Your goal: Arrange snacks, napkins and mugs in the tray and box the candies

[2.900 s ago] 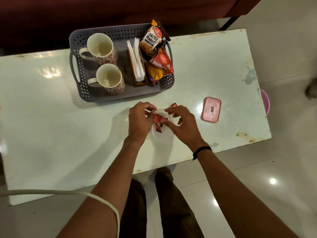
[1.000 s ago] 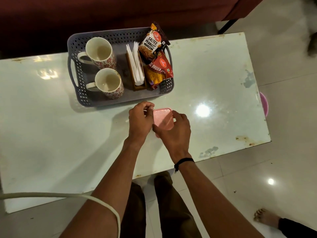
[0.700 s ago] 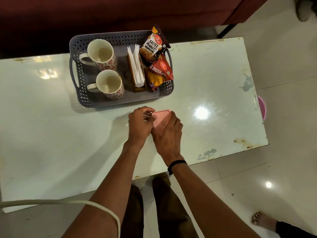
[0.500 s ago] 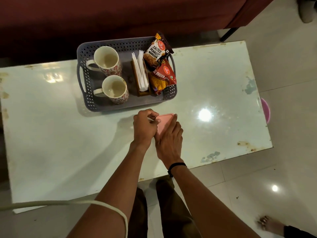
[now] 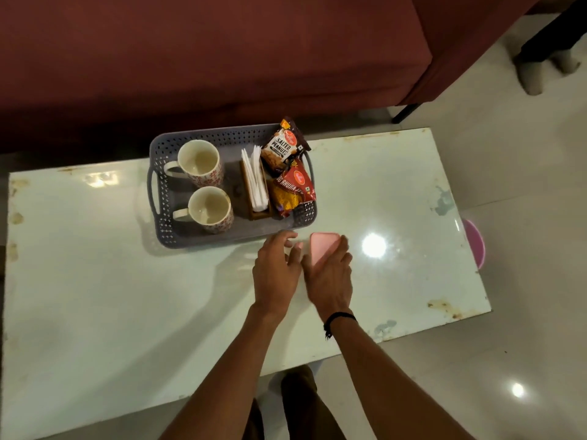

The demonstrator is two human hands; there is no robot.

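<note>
Grey plastic tray (image 5: 158, 198) at left holds two mugs (image 5: 198, 161), the napkins (image 5: 254, 179) and snack packets (image 5: 287, 173) — that part looks done. Just in front of it the left hand (image 5: 275, 274) is spread loose, gripping nothing, beside the right hand (image 5: 328, 274), which lies flat on the pink lid of the candy box (image 5: 322, 249) on the table (image 5: 95, 281). Risk — uneven pressure may leave one corner unlatched, or skid the box on the glossy top toward the tray; whether it has sealed cannot be told.
</note>
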